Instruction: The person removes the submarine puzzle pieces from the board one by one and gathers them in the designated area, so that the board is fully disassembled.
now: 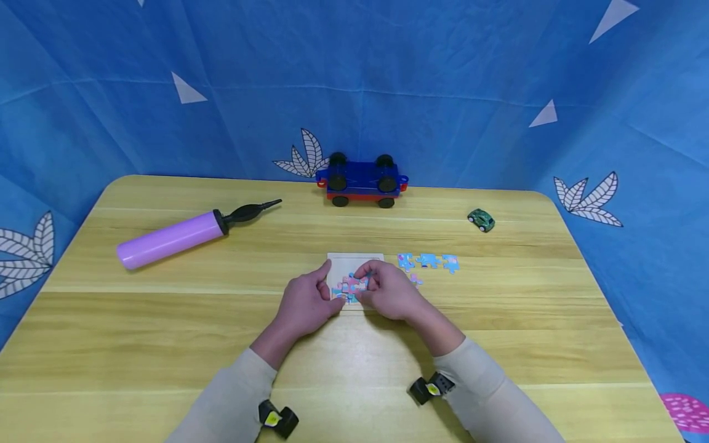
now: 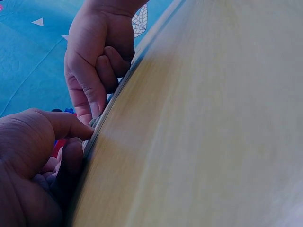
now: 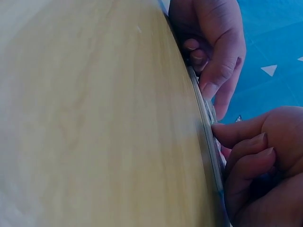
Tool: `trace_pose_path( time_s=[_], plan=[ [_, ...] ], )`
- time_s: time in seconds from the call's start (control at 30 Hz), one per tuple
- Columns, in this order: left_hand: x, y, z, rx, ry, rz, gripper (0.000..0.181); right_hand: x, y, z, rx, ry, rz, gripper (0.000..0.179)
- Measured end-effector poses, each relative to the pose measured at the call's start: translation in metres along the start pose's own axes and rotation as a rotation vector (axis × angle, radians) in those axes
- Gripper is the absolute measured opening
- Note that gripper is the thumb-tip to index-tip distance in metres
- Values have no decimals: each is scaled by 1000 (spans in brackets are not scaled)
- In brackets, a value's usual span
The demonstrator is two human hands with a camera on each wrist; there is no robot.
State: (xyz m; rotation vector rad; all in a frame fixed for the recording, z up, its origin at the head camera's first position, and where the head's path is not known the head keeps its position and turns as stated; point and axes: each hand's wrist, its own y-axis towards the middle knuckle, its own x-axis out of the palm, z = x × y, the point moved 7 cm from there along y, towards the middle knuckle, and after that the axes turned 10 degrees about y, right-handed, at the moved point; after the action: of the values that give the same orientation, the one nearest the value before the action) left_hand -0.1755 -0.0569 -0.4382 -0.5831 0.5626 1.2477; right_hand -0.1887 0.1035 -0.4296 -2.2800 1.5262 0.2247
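A small white puzzle board (image 1: 354,258) lies near the middle of the table, with several joined pink and blue puzzle pieces (image 1: 347,289) in its lower part. My left hand (image 1: 307,303) holds the board's left side, index finger by the upper left corner and thumb at the lower edge. From the right, my right hand (image 1: 390,289) pinches a puzzle piece (image 1: 362,284) between thumb and index finger over the board, partly hidden by the fingers. In the left wrist view the left thumb (image 2: 71,126) sits right at the board's edge.
Blue loose pieces (image 1: 428,261) lie in a row right of the board, a pink piece (image 1: 415,280) below them. Farther back are a purple hand pump (image 1: 172,240), an overturned blue toy wagon (image 1: 362,178) and a green toy car (image 1: 481,219). A blue cloth (image 1: 443,61) hangs behind.
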Motion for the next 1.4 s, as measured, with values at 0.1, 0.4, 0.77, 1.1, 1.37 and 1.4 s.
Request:
trace_pose_path(
  time_s=[0.1,0.4,0.77,1.1,1.37,1.4],
  plan=[
    [-1,0,0,8,4,3,82,0,0,0,-10,-7,4,25],
    [0,0,0,0,16,-1,83,-2,-4,0,-57,38,10,24],
    [-1,-1,1,-15,9,-6,83,-11,-21,1,-115,57,48,24],
    [-1,-1,0,-26,22,-6,83,-27,-39,9,-105,27,93,24],
    [0,-1,1,-33,14,-11,84,-42,-55,19,-88,58,122,25],
    [0,-1,1,-34,15,-11,84,-45,-56,20,-89,62,125,25]
  ],
)
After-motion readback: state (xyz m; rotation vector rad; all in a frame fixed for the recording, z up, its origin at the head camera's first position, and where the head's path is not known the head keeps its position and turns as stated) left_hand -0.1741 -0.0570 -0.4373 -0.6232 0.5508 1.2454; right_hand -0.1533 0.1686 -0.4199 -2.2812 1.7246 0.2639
